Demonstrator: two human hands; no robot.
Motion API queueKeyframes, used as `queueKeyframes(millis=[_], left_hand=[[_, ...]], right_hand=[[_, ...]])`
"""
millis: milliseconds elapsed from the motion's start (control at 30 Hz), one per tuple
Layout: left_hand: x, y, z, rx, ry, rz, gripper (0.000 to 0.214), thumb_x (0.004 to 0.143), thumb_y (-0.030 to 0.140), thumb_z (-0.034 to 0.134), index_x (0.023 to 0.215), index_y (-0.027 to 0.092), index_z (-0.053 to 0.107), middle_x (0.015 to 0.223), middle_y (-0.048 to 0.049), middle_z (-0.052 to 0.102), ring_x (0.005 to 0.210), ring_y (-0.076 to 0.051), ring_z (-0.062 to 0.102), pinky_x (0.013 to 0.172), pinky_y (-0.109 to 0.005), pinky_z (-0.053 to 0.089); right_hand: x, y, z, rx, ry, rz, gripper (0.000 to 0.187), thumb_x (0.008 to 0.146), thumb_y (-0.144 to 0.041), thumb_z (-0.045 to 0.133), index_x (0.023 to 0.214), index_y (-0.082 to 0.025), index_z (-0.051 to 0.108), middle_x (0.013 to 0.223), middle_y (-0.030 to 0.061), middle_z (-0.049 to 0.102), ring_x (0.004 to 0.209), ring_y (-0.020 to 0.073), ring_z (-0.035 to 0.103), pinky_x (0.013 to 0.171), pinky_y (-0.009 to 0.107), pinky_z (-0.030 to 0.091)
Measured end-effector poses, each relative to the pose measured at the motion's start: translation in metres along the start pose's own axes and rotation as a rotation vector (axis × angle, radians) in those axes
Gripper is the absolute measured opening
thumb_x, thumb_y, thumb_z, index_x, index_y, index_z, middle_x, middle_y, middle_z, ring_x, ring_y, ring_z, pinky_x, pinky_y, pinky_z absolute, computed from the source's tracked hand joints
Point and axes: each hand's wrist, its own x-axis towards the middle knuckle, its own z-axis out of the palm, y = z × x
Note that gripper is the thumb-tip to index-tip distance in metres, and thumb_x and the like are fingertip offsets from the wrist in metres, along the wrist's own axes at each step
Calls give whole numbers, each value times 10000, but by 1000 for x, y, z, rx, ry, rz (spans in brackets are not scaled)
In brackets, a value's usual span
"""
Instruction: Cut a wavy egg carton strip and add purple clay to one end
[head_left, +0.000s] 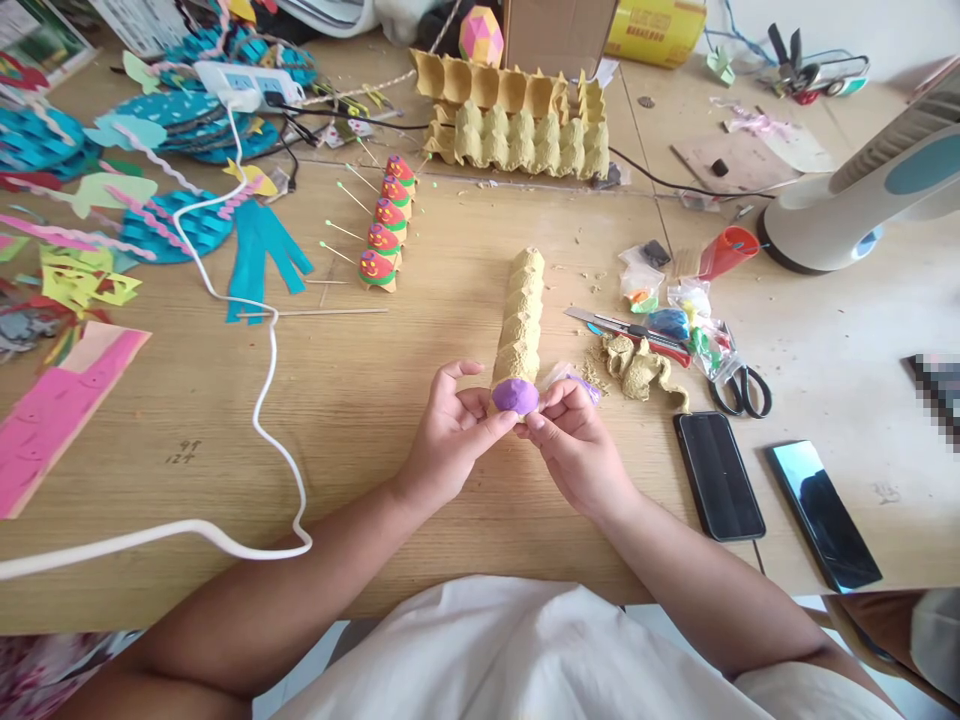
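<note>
A tan strip cut from an egg carton lies lengthwise in front of me, its bumps pointing up. Purple clay covers the end cup nearest my body. My left hand grips this near end from the left, thumb against the clay's lower edge. From the other side, my right hand pinches the same end, thumb and fingertips at the clay's right edge. A small bag with more purple clay lies just beyond my right fingers. Farther left stands a finished-looking carton strip with red, green-edged smiling faces and pins.
Right of the strip lie a utility knife, carton scraps, clay bags, black-handled scissors and two phones. A white cable crosses the left side. Egg cartons stand at the back; a lamp-like device stands right.
</note>
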Motion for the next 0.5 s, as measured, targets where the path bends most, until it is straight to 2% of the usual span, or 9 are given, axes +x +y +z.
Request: queueKeyframes(millis=[200, 400, 500], left_hand=[[1, -1, -2, 0, -30, -1, 566, 831, 245, 845, 1205, 275, 422, 887, 21, 772, 794, -150, 736, 820, -316, 567], [2, -5, -4, -4, -101, -24, 598, 840, 231, 842, 1275, 269, 433, 900, 15, 775, 840, -118, 716, 838, -265, 524], [2, -4, -4, -5, -77, -39, 540, 868, 270, 819, 1259, 255, 448, 864, 15, 775, 844, -129, 729, 851, -275, 526]], right_hand=[[1, -3, 0, 5, -20, 33, 395, 785, -384, 889, 908, -271, 531, 850, -42, 620, 783, 135, 605, 800, 308, 509], [3, -1, -1, -21, 36, -29, 402, 788, -289, 890, 866, -258, 497, 792, -57, 549, 738, 117, 521, 722, 260, 433], [4, -1, -2, -39, 36, -45, 425, 766, -293, 904, 868, -259, 493, 781, -60, 549, 715, 115, 514, 709, 256, 433]])
